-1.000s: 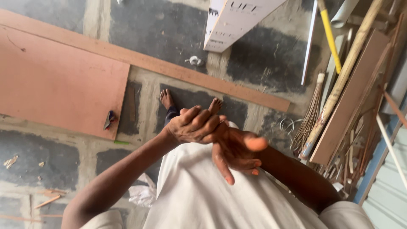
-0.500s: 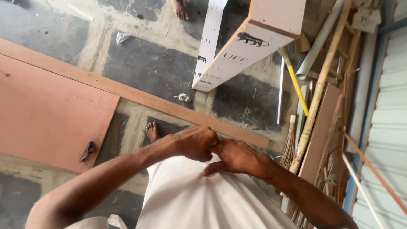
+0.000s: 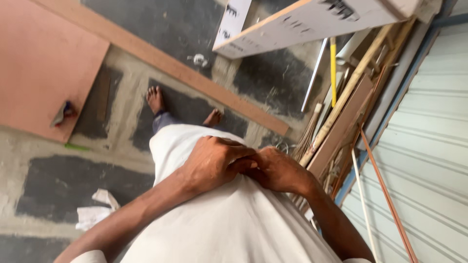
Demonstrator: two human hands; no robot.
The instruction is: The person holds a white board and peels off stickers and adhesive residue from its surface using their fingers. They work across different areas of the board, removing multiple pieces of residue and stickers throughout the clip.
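Observation:
My left hand (image 3: 214, 163) and my right hand (image 3: 280, 170) are pressed together at my waist, against my white garment (image 3: 229, 224). Both have curled fingers, and the fingertips meet between them. Whether they pinch the cloth or hold something small is hidden. My bare feet (image 3: 155, 99) stand on the patchy concrete floor below.
A reddish-brown board (image 3: 44, 63) lies on the floor at left with a small tool (image 3: 63, 113) on it. A long wooden strip (image 3: 165, 65) runs diagonally. A white panel (image 3: 302, 22) sits at the top; sticks, a yellow rod (image 3: 333, 68) and boards lean on a corrugated metal wall (image 3: 429, 146). Crumpled paper (image 3: 95, 212) lies lower left.
My hands have come down from in front of me to my waist and closed together. A small brown piece seen in my fingers a second ago no longer shows. The view has tilted right.

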